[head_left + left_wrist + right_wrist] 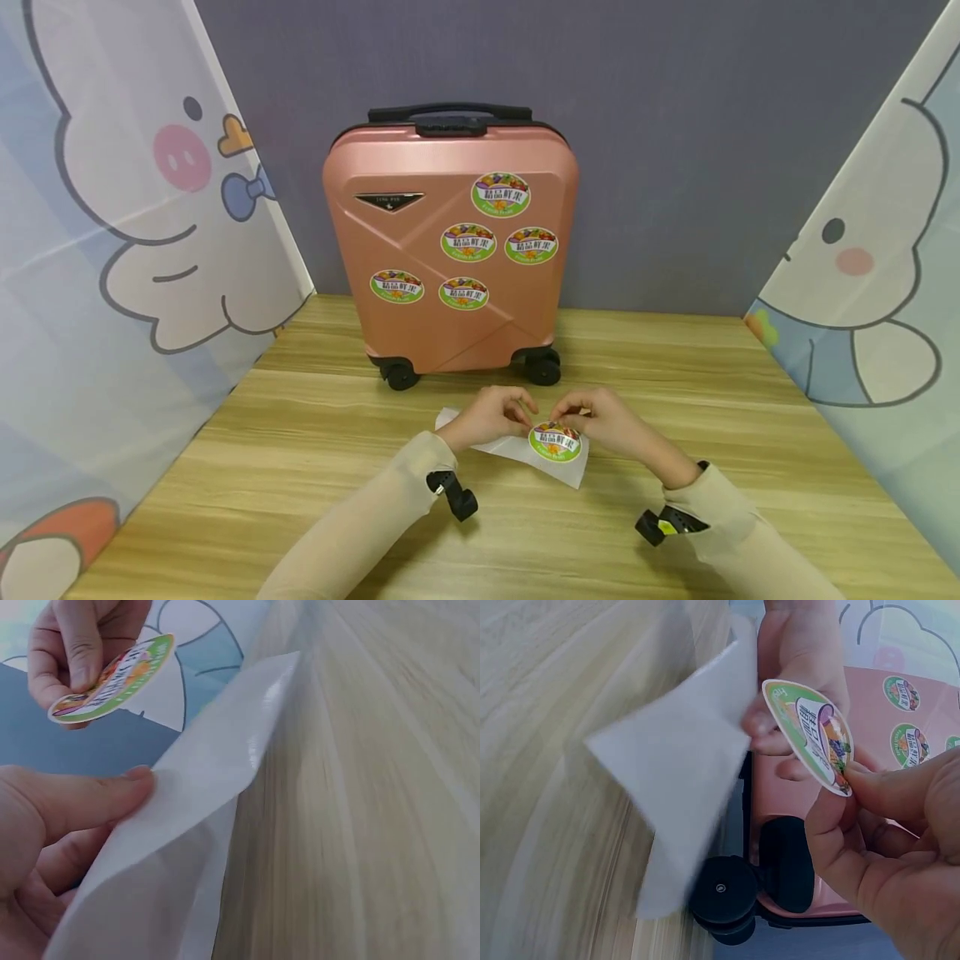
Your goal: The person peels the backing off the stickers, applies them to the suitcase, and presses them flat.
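Between thumb and fingers, my right hand [611, 423] pinches an oval fruit sticker [810, 737] by its edge; it has a green border and printed fruit. My left hand [489, 415] grips a white backing sheet [202, 772], its thumb on top and the fingers beneath. In the left wrist view the sticker is apart from the sheet, which is bent along its length. Beyond both hands stands an upright pink suitcase [450, 333] with several matching stickers on its front.
The suitcase's black wheels [402, 377] rest on the wood-grain table [300, 467]. A grey panel [675, 150] rises behind, and cartoon-printed cloths [150, 275] flank the table on both sides. Black camera straps are around both wrists.
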`<state>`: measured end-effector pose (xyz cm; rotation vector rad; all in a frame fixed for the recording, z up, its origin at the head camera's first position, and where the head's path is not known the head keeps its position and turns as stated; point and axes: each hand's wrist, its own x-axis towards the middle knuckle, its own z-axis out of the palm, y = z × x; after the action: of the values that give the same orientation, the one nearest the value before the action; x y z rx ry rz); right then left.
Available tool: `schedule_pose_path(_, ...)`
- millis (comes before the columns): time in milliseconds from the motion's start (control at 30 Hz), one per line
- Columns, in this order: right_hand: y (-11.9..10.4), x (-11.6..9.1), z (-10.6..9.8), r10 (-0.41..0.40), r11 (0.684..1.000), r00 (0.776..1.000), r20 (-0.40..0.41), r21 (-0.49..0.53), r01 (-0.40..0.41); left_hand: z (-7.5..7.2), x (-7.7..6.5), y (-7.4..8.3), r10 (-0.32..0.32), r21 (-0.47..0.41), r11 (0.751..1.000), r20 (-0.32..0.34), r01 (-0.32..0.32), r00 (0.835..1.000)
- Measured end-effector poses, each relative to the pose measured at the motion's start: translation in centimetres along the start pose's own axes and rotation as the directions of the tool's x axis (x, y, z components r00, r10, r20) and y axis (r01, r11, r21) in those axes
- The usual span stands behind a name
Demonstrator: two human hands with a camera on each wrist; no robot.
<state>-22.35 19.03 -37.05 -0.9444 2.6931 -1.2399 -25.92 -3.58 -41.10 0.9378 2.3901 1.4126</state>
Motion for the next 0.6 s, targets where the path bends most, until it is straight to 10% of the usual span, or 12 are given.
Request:
schedule_pose_path(300, 0.48, 0.42, -0.02, 0.058, 0.997, 0.997, -0.049, 0.058, -0.055, -0.28, -0.18, 0.01, -0.008, 0.064, 0.998, 0.030, 0.006, 1.000)
schedule_pose_path(600, 0.44, 0.91, -0.12, 0.063, 0.994, 0.994, -0.088, 0.097, -0.054, -0.63, -0.73, 0.18, 0.001, -0.155, 0.988, -0.038, -0.007, 0.999)
